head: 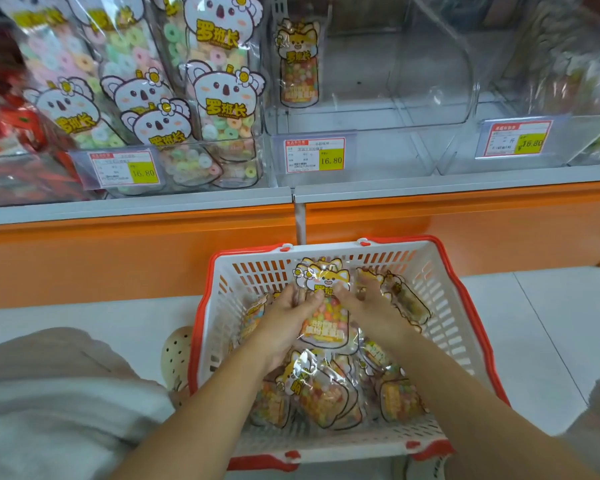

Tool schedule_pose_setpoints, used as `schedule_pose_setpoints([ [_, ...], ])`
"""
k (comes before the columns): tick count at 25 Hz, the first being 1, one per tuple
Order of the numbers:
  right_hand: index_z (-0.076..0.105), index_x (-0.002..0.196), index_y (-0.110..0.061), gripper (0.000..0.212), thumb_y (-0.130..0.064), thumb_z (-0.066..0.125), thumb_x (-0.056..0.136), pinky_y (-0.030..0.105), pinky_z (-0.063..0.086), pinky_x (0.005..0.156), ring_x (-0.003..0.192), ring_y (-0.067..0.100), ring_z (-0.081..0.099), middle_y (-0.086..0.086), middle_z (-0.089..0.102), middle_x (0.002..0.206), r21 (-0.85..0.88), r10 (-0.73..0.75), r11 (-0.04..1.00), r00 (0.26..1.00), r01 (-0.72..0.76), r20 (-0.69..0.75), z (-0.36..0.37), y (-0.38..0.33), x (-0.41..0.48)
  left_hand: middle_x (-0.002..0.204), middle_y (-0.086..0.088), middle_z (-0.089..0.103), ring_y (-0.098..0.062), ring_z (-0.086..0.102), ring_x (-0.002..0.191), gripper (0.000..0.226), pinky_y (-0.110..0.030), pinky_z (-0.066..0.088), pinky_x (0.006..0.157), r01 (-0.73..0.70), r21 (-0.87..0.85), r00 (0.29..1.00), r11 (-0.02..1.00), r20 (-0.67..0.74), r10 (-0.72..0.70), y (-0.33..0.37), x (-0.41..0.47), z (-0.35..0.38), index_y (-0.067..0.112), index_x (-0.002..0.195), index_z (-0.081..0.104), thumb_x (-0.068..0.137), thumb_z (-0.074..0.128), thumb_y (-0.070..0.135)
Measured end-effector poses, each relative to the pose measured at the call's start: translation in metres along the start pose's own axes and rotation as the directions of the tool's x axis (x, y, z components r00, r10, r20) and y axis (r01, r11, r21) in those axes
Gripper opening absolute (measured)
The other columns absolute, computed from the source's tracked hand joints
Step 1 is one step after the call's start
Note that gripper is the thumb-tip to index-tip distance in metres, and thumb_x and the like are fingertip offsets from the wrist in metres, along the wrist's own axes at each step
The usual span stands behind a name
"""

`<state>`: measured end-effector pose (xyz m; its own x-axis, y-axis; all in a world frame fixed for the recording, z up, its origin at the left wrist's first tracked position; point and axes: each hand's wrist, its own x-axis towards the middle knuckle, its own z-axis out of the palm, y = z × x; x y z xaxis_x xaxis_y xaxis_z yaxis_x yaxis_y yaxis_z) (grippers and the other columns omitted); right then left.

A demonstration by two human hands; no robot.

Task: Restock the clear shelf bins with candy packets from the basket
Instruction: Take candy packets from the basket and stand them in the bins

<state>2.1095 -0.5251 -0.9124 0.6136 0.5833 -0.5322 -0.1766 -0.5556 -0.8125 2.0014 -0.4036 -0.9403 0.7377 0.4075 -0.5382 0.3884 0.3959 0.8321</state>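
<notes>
candy packet point(324, 306) between both hands, over basket point(440, 271)

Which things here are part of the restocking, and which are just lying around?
Part of the job:
- left hand and right hand, both holding the fox-face candy packet
- more packets in the basket
- clear bin with one matching packet

Just around:
- koala ring-candy packets
- price tags
- beige perforated shoe
- red packets at far left
</notes>
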Motion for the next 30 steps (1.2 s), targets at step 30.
schedule_pose_setpoints([
  [30, 0.058, 0.118, -0.005, 0.040, -0.001, 0.072, 0.081, 0.019, 0.052, 0.058, 0.081, 0.014, 0.068, 0.007, 0.071, 0.104, 0.090, -0.361, 0.921, 0.916, 0.380, -0.176, -0.125, -0.280, 0.099, 0.105, -0.002, 0.053, -0.022, 0.051, 0.096, 0.043, -0.035, 0.046, 0.079, -0.247, 0.969, 0.289, 0.021, 0.053, 0.956, 0.255, -0.008, -0.039, 0.019, 0.114, 0.061, 0.078, 0.075, 0.036],
])
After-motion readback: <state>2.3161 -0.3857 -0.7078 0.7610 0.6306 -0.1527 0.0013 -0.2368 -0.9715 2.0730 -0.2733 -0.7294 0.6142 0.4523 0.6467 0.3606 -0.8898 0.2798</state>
